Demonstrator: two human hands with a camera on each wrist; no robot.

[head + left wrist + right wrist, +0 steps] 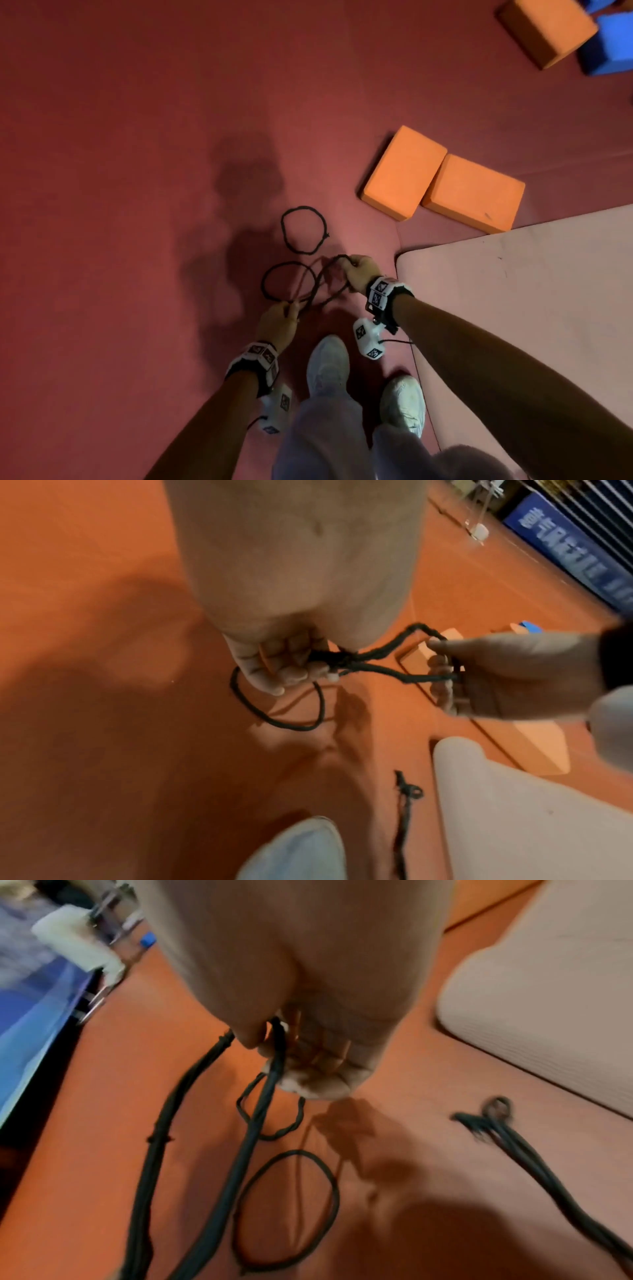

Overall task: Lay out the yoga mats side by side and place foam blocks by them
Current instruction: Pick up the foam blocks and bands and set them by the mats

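A pale pink yoga mat (513,291) lies unrolled on the red floor at the right. Two orange foam blocks (404,171) (474,192) sit side by side just beyond its far corner. Both hands hold a black cord strap (318,287) low over the floor, left of the mat. My left hand (279,320) grips one end, fingers curled round the strands (342,661). My right hand (358,274) grips the other end (274,1047). A loop of the strap (287,284) hangs between them.
A separate black cord ring (303,229) lies on the floor ahead of my hands. A third orange block (544,31) and a blue block (609,44) sit far right. My white shoes (327,363) stand beside the mat's edge. Another dark cord (514,1137) lies near the mat.
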